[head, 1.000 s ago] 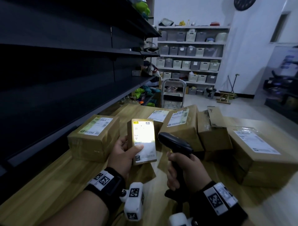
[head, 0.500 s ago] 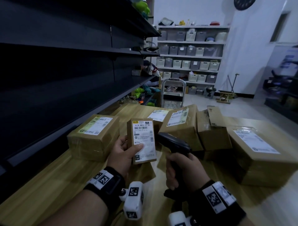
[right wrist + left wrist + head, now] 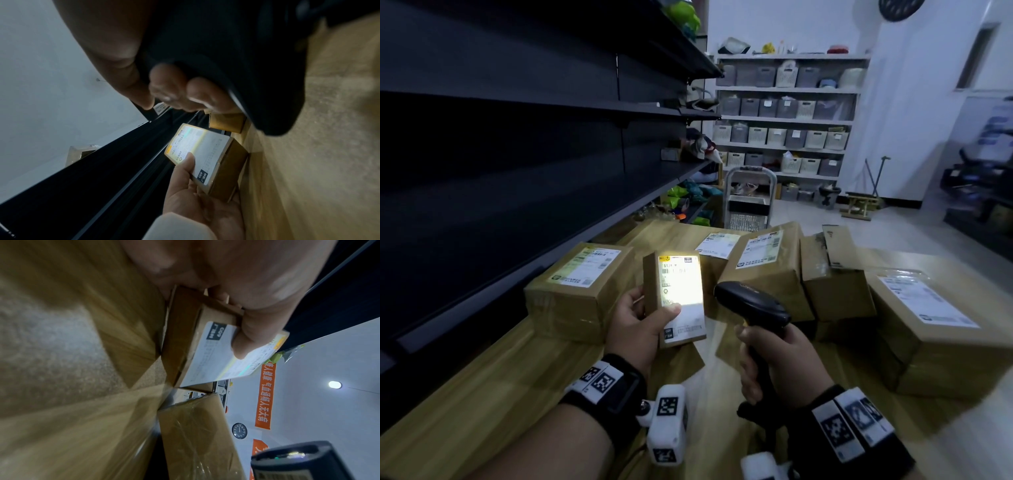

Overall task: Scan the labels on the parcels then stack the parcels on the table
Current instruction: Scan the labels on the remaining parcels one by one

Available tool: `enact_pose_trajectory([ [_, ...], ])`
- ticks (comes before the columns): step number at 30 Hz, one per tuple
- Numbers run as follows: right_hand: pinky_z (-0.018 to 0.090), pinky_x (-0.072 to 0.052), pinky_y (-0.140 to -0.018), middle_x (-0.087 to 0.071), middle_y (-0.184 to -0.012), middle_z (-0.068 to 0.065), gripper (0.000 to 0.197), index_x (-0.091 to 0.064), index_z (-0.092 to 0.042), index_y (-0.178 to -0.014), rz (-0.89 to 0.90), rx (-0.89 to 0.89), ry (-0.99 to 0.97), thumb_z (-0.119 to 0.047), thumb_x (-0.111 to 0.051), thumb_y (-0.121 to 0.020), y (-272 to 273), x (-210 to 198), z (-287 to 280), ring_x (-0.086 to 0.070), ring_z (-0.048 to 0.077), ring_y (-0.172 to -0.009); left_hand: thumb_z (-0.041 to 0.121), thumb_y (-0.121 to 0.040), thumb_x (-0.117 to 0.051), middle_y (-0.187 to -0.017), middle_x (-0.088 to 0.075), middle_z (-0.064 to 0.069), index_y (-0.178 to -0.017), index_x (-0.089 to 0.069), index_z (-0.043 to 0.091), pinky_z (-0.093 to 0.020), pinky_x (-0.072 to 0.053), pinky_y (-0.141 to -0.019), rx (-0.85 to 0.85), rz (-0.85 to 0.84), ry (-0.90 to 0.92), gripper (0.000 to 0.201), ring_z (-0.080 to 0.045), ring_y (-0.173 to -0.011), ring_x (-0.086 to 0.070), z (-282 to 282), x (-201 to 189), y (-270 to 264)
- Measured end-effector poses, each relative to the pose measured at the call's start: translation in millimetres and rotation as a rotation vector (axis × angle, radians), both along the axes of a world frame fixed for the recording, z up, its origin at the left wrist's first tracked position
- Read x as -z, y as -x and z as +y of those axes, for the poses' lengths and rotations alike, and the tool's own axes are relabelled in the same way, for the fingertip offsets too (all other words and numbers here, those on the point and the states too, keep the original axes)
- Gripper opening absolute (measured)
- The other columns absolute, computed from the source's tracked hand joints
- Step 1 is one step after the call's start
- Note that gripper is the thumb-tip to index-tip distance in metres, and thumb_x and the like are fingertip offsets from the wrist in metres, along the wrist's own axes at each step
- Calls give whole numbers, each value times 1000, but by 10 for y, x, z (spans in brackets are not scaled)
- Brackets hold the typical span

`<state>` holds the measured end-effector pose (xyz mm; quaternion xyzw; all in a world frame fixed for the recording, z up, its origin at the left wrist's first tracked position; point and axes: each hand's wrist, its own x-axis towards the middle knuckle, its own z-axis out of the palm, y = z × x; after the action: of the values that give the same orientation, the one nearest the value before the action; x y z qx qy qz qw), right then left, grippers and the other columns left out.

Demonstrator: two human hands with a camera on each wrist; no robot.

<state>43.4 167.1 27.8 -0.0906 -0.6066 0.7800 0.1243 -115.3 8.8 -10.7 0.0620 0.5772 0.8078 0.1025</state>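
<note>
Brown cardboard, small flat parcel (image 3: 674, 301), held up off the table (image 3: 482, 404) in the left hand (image 3: 635, 329). Thumb lies across the white label (image 3: 681, 294); fingers wrap the left side and back. Label faces up toward the head camera. Its upper part is washed out by a bright yellowish light patch; a barcode and a black block in the lower left corner can be made out, the rest of the print too small to read.

Right hand (image 3: 780, 363) closed around the grip of a black handheld scanner (image 3: 751, 305). Scanner head points at the lit label, just right of the parcel, not touching it.

Table is light wood. Along its far-left part, next to the dark shelving (image 3: 517, 154), sits a taped cardboard box (image 3: 578, 291) with a label on top. Behind the held parcel, toward the far edge: a flat labelled parcel (image 3: 717, 244), then a taller tilted box (image 3: 767, 270) leaning, label up. Right of that an open-flapped carton (image 3: 832, 277). Near the right edge a large long box (image 3: 935, 329), label on top, wrapped in clear tape. The boxes crowd the far half of the table; the near half in front of the hands shows bare wood.

Beyond the table: a step stool (image 3: 750, 198) and white shelves of storage bins (image 3: 784, 113).
</note>
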Motion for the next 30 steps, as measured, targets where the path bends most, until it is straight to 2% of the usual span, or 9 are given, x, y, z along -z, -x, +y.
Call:
enact_pose_trajectory([
  [3, 33, -39, -49, -46, -57, 17, 30, -61, 0, -100, 9, -16, 33, -20, -74, -81, -4, 4, 7, -44, 24, -39, 8, -81, -92, -125, -80, -1, -132, -61, 33, -54, -67, -90, -8, -18, 4, 65, -25, -102, -83, 3, 22, 12],
  [7, 33, -38, -49, -45, -57, 17, 27, -60, -2, -94, 16, -39, 59, -19, -75, -79, -14, -12, 8, -43, 23, -38, 8, -82, -92, -124, -80, -1, -141, -57, 29, -53, -66, -91, -1, -24, -3, 72, -24, -101, -84, -1, 6, 13],
  [10, 34, -38, -49, -44, -57, 17, 32, -61, -2, -97, 19, -40, 63, -21, -77, -76, -23, -24, 2, -43, 24, -38, 6, -83, -90, -124, -80, -3, -142, -57, 26, -52, -67, -90, 4, -15, -11, 71, -24, -100, -84, 4, -7, -4],
  [13, 35, -37, -49, -42, -58, 18, 30, -59, -1, -98, 18, -35, 80, -18, -74, -78, -29, -31, -5, -42, 24, -38, 4, -85, -89, -122, -81, -4, -142, -56, 24, -51, -66, -88, 3, -19, -20, 69, -24, -99, -84, 2, -16, -15],
  [17, 35, -35, -48, -42, -54, 18, 22, -59, -2, -83, 14, -22, 70, -18, -73, -78, -27, -37, -23, -41, 24, -36, 3, -84, -89, -124, -80, -5, -148, -55, 20, -47, -66, -82, 0, -29, -27, 74, -23, -96, -84, 8, -22, -6],
  [19, 37, -34, -48, -43, -50, 16, 26, -58, 0, -72, 8, -7, 47, -20, -74, -78, -26, -31, -26, -42, 24, -36, 2, -84, -89, -125, -80, -6, -149, -55, 18, -45, -67, -79, -10, -34, -36, 76, -23, -95, -85, 19, -29, -9],
  [23, 37, -36, -49, -43, -50, 17, 31, -55, -5, -63, -1, 5, 41, -23, -76, -77, -22, -9, -5, -42, 26, -38, 0, -84, -88, -124, -79, -6, -148, -55, 16, -40, -67, -74, -19, -35, -45, 74, -22, -94, -84, 27, -52, -25],
  [27, 37, -40, -51, -47, -55, 18, 31, -56, -4, -69, 2, 34, 63, -25, -79, -75, 1, -17, 33, -45, 27, -40, 4, -85, -89, -123, -78, -4, -145, -56, 19, -38, -66, -72, -7, -40, -36, 70, -19, -89, -85, 17, -65, -30],
  [30, 37, -45, -51, -50, -56, 18, 33, -56, -3, -79, 9, 76, 87, -27, -79, -79, 21, -30, 86, -49, 29, -45, 10, -85, -90, -128, -79, -9, -147, -57, 17, -46, -68, -81, -13, -72, -26, 71, -25, -96, -85, 10, -55, -9],
])
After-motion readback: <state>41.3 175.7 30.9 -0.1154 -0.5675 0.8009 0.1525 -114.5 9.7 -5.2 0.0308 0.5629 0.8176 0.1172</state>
